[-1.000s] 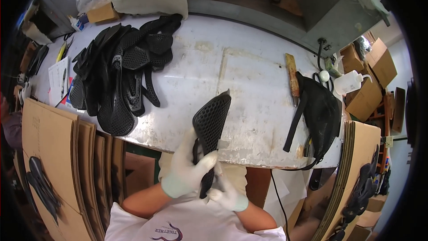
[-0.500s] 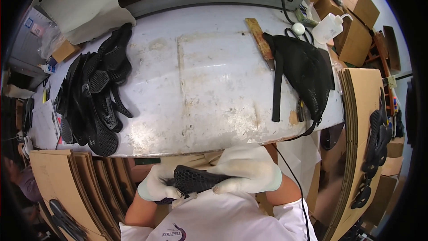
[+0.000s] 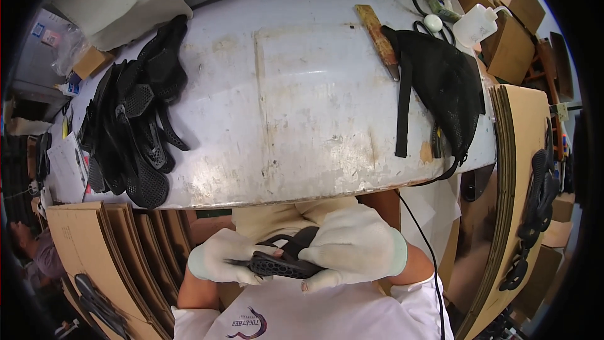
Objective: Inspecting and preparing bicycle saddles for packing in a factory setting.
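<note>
Both hands wear white work gloves with pale green cuffs, held close to my body below the table's front edge. Between them is a black shoe piece (image 3: 286, 266) with a honeycomb-patterned face and a curved strap-like part above it. My left hand (image 3: 220, 256) grips its left end, with the fingers closed on it. My right hand (image 3: 352, 245) is wrapped round its right end, thumb along the near edge. The gloves hide much of both ends. On the table's left side lies a heap of similar black honeycomb pieces (image 3: 135, 113).
The pale, worn worktable (image 3: 302, 132) holds a wooden-handled tool (image 3: 377, 41), a black mesh bag (image 3: 434, 82) with straps and a white squeeze bottle (image 3: 476, 25). Cardboard sheets stand at left (image 3: 82, 239) and right (image 3: 519, 138). A black cable (image 3: 421, 245) hangs beside my right arm.
The shoe piece has been tilted: its broad patterned face now shows as a narrower edge, and the strap-like part appears above. The table sits slightly higher in view.
</note>
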Demonstrator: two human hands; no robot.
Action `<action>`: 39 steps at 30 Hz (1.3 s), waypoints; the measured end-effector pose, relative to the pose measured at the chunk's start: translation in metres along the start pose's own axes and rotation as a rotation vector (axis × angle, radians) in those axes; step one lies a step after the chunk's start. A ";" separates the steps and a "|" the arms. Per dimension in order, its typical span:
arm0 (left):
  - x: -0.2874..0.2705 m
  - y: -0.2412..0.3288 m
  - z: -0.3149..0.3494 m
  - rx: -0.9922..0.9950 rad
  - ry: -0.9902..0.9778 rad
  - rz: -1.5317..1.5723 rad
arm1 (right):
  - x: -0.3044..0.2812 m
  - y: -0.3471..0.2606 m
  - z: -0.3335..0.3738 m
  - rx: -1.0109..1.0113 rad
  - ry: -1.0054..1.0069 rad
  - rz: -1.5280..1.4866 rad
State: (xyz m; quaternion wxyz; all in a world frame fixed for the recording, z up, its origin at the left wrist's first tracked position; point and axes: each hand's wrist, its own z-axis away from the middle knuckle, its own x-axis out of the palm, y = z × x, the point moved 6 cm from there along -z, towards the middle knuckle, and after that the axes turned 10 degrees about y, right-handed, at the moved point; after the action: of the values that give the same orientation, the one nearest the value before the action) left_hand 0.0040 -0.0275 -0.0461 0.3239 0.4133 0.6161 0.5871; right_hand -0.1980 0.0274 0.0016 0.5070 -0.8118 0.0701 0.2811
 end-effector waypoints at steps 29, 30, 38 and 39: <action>0.018 0.038 -0.033 -0.113 0.361 -0.682 | -0.004 0.017 -0.016 0.148 0.408 0.092; 0.017 0.040 -0.033 -0.116 0.377 -0.676 | -0.004 0.019 -0.016 0.154 0.404 0.085; 0.018 0.035 -0.034 -0.177 0.301 -0.641 | 0.009 0.018 -0.009 0.264 0.543 0.085; 0.018 0.035 -0.034 -0.175 0.309 -0.634 | 0.009 0.017 -0.009 0.248 0.567 0.105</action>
State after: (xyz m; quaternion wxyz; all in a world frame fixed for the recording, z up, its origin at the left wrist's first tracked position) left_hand -0.0297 -0.0284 -0.0066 0.4273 0.0788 0.7026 0.5635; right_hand -0.1941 0.0131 -0.0133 0.5470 -0.7852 0.2843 0.0586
